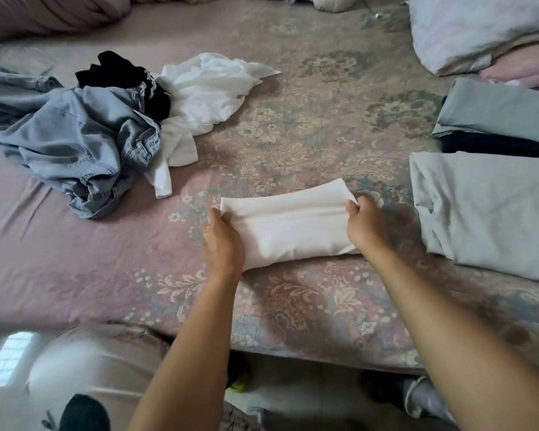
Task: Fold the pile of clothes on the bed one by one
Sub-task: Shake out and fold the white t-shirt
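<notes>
We hold the white cloth [288, 225] at both ends on the bed [75, 259], left hand [221, 241] and right hand [363, 225] each pinching an edge to square the fold; the pile [84, 135] waits far left.

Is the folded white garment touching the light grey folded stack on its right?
Apart. The head view shows patterned bedsheet between the white garment and the grey stack.

Bare bedsheet [308, 126] lies open beyond the hands; the unfolded pile [106, 119] crowds the left, folded grey stacks [486, 206] and pillows [479, 29] block the right.
</notes>
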The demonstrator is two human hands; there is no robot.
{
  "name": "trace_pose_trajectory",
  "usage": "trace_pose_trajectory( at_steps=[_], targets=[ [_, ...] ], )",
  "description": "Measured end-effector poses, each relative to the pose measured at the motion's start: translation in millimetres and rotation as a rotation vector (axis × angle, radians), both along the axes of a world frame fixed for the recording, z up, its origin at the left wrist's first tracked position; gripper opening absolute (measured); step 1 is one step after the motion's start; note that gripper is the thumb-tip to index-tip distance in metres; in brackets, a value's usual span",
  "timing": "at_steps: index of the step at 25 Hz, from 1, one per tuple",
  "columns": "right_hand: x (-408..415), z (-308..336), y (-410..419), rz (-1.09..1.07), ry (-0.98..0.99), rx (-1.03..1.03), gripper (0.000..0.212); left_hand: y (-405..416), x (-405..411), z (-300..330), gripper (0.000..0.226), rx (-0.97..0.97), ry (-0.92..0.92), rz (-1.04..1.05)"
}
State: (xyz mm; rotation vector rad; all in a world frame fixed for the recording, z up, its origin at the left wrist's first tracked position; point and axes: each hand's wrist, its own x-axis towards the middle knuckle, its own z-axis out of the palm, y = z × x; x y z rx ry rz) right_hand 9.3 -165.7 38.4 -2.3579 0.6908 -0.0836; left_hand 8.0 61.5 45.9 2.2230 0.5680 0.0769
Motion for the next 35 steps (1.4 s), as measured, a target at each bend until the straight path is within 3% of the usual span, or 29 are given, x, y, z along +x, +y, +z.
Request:
trace_pose_trajectory(
  at_steps=[2,6,9,13,16,22,25,29,32,35],
  targets=[
    [1.1,-3.4,3.3,-0.016,0.047,-0.071,0.034,-2.4,3.5,-0.9,0.03,0.084,0.039,-0.023],
    [2.1,1.7,4.0,0.0,-0.05,-0.161,0.037,-7.2,9.7,5.1,0.033,0.171,-0.015,-0.087],
    [-5.1,-1.1,-0.5,0.041,0.085,-0.27,0.038,-3.3,7.2,0.2,0.033,0.29,0.125,-0.141],
    [11.7,10.2,-3.1,0.047,0.059,-0.182,0.048,-6.9,24.9,7.5,0.039,0.196,0.031,-0.127],
    [32.6,16.1,-1.7,0.046,0.054,-0.082,0.053,-9.0,45.6,6.4,0.053,0.042,0.086,-0.067],
    [39.4,14.0,-2.2,0.1,0.045,-0.337,0.03,-7.1,35.5,0.0,0.023,0.074,-0.005,-0.052],
    [29.2,8.5,-18.6,0.046,0.089,-0.403,0.03,10.4,29.9,-9.3,0.021,0.113,0.041,0.007],
    [30.0,9.6,-16.3,0.079,0.156,-0.39,0.031,4.2,34.3,-9.6,0.025,0.237,0.074,-0.092],
    [25.6,13.3,3.8,0.122,0.065,-0.49,0.032,-8.3,33.2,-10.4,0.035,0.644,-0.206,-0.196],
    [0.9,-1.0,34.4,0.395,-0.166,-0.455,0.049,-30.3,12.0,-20.2,0.053,0.684,-0.447,-0.602]
  ],
)
